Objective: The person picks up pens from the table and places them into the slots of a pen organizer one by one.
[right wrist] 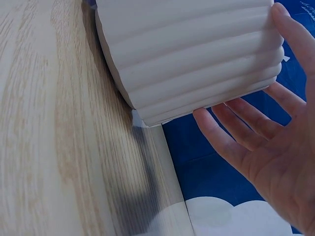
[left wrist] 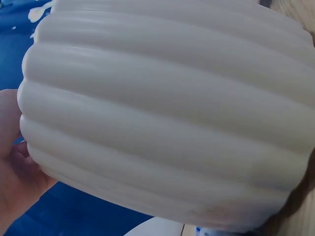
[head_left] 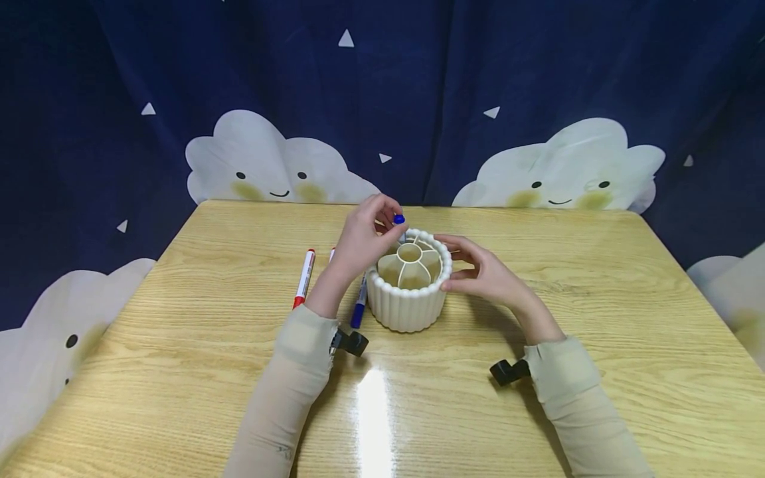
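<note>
Head view: the left hand (head_left: 367,234) pinches a blue-capped marker (head_left: 400,221) at the far rim of a white ribbed holder (head_left: 406,311), just below this grip; opposite, the right hand (head_left: 483,273) grips the holder's side. Leftward and nearer lie a blue marker (head_left: 358,311) and a red marker (head_left: 305,277).

Holder (head_left: 408,311) on table (head_left: 454,411), markers (head_left: 305,273) left of it, curtain (head_left: 412,86) behind.

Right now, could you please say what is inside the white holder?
Inside the holder, a divider insert is visible. The left hand pinches a blue-topped marker at the far side; the marker's lower end is hidden.
</note>
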`<state>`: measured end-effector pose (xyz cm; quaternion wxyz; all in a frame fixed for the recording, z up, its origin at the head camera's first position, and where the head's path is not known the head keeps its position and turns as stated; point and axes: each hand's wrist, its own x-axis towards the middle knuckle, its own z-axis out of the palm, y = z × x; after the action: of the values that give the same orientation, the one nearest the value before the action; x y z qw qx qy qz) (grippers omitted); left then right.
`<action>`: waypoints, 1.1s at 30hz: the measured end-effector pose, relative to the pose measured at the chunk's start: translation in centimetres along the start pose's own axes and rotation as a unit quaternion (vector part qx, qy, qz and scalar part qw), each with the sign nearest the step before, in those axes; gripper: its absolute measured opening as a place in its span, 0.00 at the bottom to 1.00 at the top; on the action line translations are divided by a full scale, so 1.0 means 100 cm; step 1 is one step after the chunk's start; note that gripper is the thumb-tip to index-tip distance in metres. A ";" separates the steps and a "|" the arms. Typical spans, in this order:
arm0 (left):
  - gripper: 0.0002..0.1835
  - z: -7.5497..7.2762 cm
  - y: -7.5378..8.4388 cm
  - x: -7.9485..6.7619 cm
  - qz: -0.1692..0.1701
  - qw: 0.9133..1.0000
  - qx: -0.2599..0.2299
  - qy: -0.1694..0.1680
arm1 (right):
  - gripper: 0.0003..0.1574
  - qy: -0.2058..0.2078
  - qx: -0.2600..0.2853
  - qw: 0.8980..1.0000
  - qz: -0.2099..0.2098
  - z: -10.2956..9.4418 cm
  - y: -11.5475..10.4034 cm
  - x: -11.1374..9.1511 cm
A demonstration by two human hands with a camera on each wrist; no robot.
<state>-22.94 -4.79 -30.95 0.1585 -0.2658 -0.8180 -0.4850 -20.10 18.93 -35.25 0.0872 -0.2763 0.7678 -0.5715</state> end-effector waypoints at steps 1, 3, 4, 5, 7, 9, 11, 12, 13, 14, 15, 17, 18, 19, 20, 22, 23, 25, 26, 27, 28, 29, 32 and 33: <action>0.09 0.000 -0.001 0.000 0.002 1.000 0.003 -0.004 | 0.46 0.000 0.001 1.000 -0.001 0.000 0.000 0.000; 0.09 0.000 -0.001 -0.001 0.004 1.000 0.006 -0.008 | 0.46 -0.001 0.002 1.000 -0.002 0.000 0.000 0.000; 0.09 0.000 -0.001 -0.001 0.003 1.000 0.005 -0.011 | 0.46 -0.001 0.002 1.000 -0.002 0.000 0.000 0.000; 0.09 0.000 -0.002 -0.001 0.001 1.000 0.005 -0.013 | 0.46 -0.001 0.002 1.000 -0.002 0.000 0.000 0.000; 0.09 0.000 -0.001 -0.001 -0.005 1.000 0.001 -0.018 | 0.46 -0.001 0.000 1.000 -0.002 0.000 0.000 0.000; 0.09 -0.001 -0.001 -0.002 -0.011 1.000 -0.004 -0.023 | 0.46 0.000 -0.001 1.000 -0.002 0.000 0.000 0.000; 0.08 -0.004 -0.001 -0.002 -0.016 1.000 -0.011 -0.022 | 0.46 0.000 -0.002 1.000 -0.003 0.000 0.001 0.000; 0.08 -0.006 -0.002 -0.002 -0.018 1.000 -0.014 -0.020 | 0.46 0.001 -0.003 1.000 -0.003 0.000 0.001 0.000; 0.08 -0.008 -0.002 -0.002 -0.019 1.000 -0.017 -0.016 | 0.46 0.001 -0.004 1.000 -0.003 0.000 0.001 0.000; 0.08 -0.010 -0.003 -0.002 -0.020 1.000 -0.017 -0.012 | 0.46 0.001 -0.005 1.000 -0.004 0.000 0.002 0.001; 0.08 -0.012 -0.004 -0.002 -0.022 1.000 -0.016 -0.008 | 0.46 0.002 -0.005 1.000 -0.004 0.000 0.002 0.001; 0.08 -0.017 -0.007 -0.002 -0.029 1.000 -0.013 0.000 | 0.46 0.003 -0.005 1.000 -0.004 0.001 0.002 0.001; 0.09 -0.019 -0.008 -0.002 -0.032 0.999 -0.010 0.005 | 0.46 0.004 -0.005 1.000 -0.004 0.001 0.002 0.000; 0.09 -0.022 -0.009 -0.002 -0.034 0.999 -0.007 0.010 | 0.46 0.005 -0.005 1.000 -0.004 0.001 0.001 0.000; 0.09 -0.024 -0.011 -0.002 -0.038 0.999 -0.004 0.015 | 0.46 0.006 -0.004 1.000 -0.004 0.001 0.001 0.000; 0.08 -0.029 -0.014 -0.002 -0.048 0.998 0.008 0.027 | 0.46 0.006 -0.004 1.000 -0.004 0.001 0.000 0.000; 0.08 -0.032 -0.015 -0.002 -0.052 0.998 0.015 0.032 | 0.46 0.007 -0.004 1.000 -0.004 0.001 0.000 0.000; 0.09 -0.036 -0.019 -0.003 -0.062 0.997 0.034 0.036 | 0.46 0.007 -0.002 1.000 -0.003 0.001 0.000 -0.001; 0.09 -0.038 -0.021 -0.003 -0.071 0.996 0.047 0.036 | 0.46 0.007 -0.002 1.000 -0.003 0.001 0.000 -0.001; 0.09 -0.040 -0.023 -0.004 -0.079 0.995 0.059 0.034 | 0.46 0.007 -0.002 1.000 -0.002 0.002 0.000 -0.001; 0.10 -0.042 -0.025 -0.004 -0.088 0.993 0.068 0.031 | 0.46 0.008 -0.001 1.000 -0.001 0.002 0.000 -0.002; 0.10 -0.043 -0.027 -0.005 -0.098 0.992 0.076 0.028 | 0.46 0.008 -0.002 1.000 0.000 0.002 0.000 -0.002; 0.10 -0.048 -0.032 -0.006 -0.135 0.986 0.101 0.016 | 0.46 0.009 -0.007 1.000 0.000 0.002 0.000 -0.002; 0.11 -0.049 -0.034 -0.006 -0.147 0.983 0.107 0.010 | 0.46 0.009 -0.008 1.000 0.001 0.002 -0.001 -0.002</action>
<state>-24.41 -10.62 -31.29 0.1209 -0.1194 -0.8939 -0.4148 -19.85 18.84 -35.26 0.0790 -0.2712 0.7732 -0.5678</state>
